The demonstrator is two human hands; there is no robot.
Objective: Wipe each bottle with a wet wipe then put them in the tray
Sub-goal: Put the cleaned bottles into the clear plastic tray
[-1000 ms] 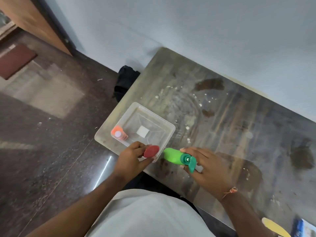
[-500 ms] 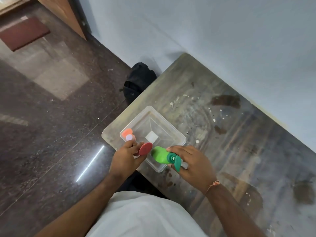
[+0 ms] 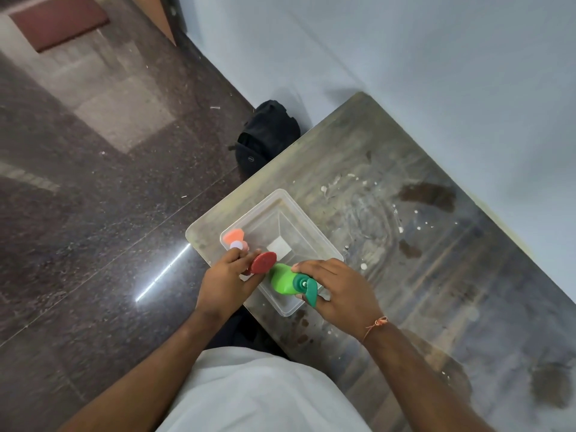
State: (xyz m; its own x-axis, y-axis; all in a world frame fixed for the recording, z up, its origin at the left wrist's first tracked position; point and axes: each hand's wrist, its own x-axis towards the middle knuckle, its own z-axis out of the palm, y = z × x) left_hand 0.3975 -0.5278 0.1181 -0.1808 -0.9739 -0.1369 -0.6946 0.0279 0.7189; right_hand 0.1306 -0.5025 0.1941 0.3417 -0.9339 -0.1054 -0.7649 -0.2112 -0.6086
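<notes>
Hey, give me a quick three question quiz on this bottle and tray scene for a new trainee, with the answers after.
1. True or false: the green bottle lies flat on the table, untouched.
2. Which hand holds the red bottle? A) left hand B) right hand C) neither
3. Fill in: the orange bottle sits inside the clear ____.

Key
1. False; the right hand grips it over the tray.
2. A
3. tray

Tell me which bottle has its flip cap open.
The green bottle in the right hand; its dark green cap hangs open. The orange bottle shows none open.
</notes>
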